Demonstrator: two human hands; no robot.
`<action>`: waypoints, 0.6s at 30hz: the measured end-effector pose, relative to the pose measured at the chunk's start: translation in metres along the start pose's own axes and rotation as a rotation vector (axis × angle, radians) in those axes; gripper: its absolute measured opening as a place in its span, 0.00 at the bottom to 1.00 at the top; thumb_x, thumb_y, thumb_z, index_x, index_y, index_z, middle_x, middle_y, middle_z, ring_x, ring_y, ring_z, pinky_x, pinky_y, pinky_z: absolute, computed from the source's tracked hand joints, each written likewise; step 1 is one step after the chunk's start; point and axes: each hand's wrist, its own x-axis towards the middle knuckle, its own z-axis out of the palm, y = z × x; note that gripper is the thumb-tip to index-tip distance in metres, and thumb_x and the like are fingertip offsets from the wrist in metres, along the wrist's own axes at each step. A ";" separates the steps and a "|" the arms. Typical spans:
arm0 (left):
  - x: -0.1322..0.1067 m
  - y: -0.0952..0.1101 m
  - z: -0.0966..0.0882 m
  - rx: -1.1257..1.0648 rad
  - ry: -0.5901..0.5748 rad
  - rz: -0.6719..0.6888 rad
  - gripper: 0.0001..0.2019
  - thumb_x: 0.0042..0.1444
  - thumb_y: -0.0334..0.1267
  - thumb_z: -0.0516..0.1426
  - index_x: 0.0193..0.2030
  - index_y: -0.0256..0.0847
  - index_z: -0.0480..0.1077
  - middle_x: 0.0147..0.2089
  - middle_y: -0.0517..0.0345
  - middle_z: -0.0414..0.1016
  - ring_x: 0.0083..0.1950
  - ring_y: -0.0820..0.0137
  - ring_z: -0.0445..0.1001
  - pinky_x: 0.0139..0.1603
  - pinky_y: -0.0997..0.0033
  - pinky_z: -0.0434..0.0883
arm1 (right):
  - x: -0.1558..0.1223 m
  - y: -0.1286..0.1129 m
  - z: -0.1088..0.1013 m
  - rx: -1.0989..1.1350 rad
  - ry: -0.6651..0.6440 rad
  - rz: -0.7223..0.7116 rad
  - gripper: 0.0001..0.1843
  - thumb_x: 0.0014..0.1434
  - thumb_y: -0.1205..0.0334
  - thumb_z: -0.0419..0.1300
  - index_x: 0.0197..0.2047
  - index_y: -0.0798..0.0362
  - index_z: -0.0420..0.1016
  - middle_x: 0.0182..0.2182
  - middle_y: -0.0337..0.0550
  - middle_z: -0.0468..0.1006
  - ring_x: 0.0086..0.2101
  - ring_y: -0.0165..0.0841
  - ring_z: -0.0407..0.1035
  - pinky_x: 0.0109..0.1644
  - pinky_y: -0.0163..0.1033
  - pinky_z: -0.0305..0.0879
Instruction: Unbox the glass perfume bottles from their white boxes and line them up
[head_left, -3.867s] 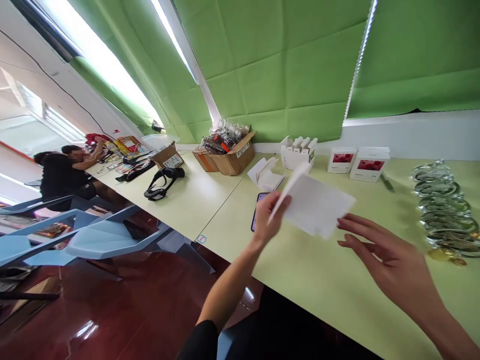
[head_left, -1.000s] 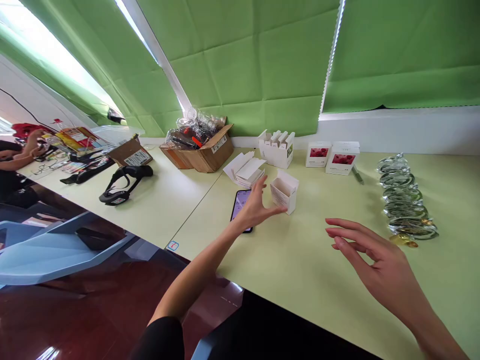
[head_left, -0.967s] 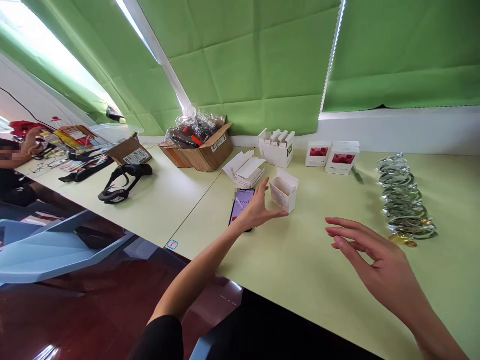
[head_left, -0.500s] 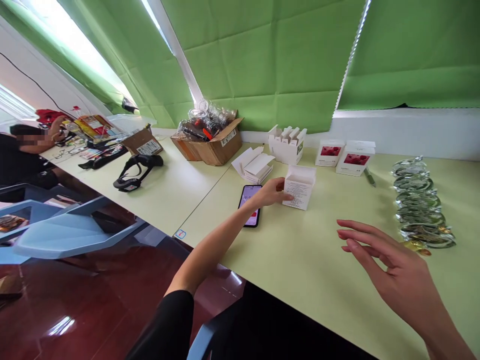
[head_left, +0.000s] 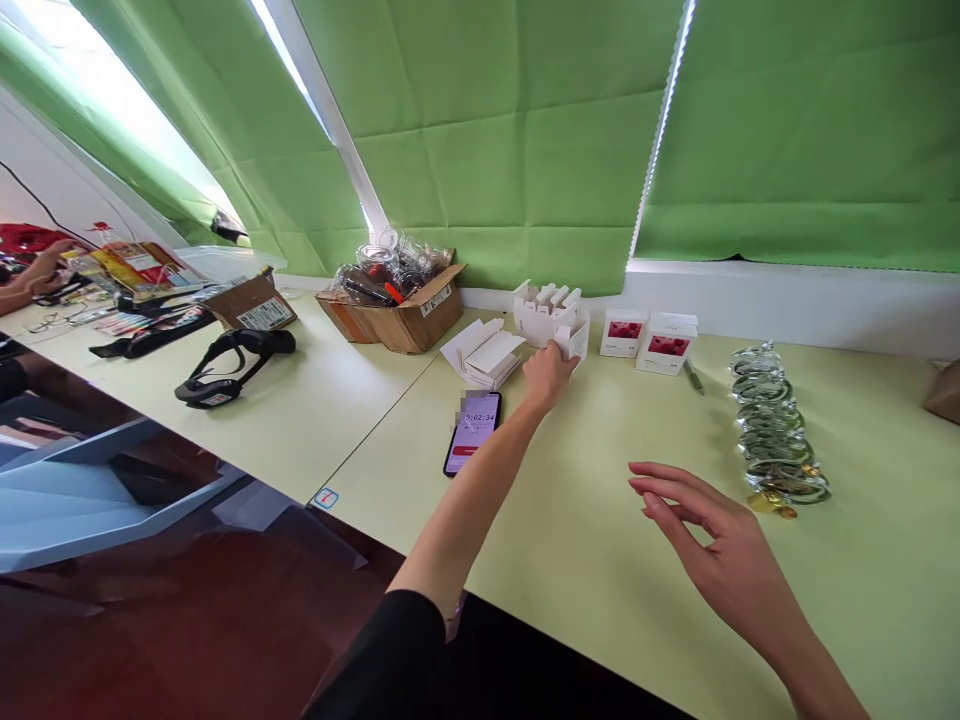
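My left hand [head_left: 550, 374] is stretched across the table and closed on a small white carton [head_left: 577, 338], which it partly hides. Right beside that carton stand several open white boxes [head_left: 531, 318] in a row, flaps up. Whether the carton touches them I cannot tell. To the left lies a stack of flattened white cartons [head_left: 487, 355]. My right hand [head_left: 697, 530] hovers over the table with fingers stretched out and nothing in them. Nearest to it is a row of shiny silver packets [head_left: 776, 420], with a small gold piece [head_left: 766, 502] at its near end.
A phone [head_left: 472, 435] with a running timer lies left of my forearm. Two closed boxes with red pictures [head_left: 666, 345] and a green pen [head_left: 694, 378] are further right. Cardboard boxes [head_left: 420, 325] and a black headset [head_left: 232, 368] occupy the left. Another person's arm [head_left: 37, 275] shows far left.
My left hand has moved the white carton away from me, up to the row of open boxes. My right hand stays open above the table. The camera view has turned to the right.
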 end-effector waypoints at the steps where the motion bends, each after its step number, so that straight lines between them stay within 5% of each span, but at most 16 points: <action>1: 0.004 0.002 0.002 0.003 0.004 -0.004 0.19 0.61 0.54 0.58 0.49 0.42 0.68 0.47 0.42 0.80 0.50 0.53 0.79 0.45 0.61 0.70 | 0.000 0.000 0.000 0.002 -0.001 -0.007 0.16 0.65 0.48 0.58 0.45 0.46 0.84 0.49 0.48 0.82 0.40 0.39 0.79 0.25 0.36 0.78; 18: 0.057 0.007 0.006 -0.017 0.050 -0.113 0.23 0.64 0.50 0.56 0.57 0.34 0.67 0.52 0.33 0.77 0.57 0.51 0.76 0.53 0.58 0.69 | 0.000 0.005 0.006 -0.127 0.020 -0.191 0.12 0.67 0.58 0.56 0.45 0.45 0.82 0.45 0.43 0.84 0.43 0.37 0.80 0.44 0.39 0.81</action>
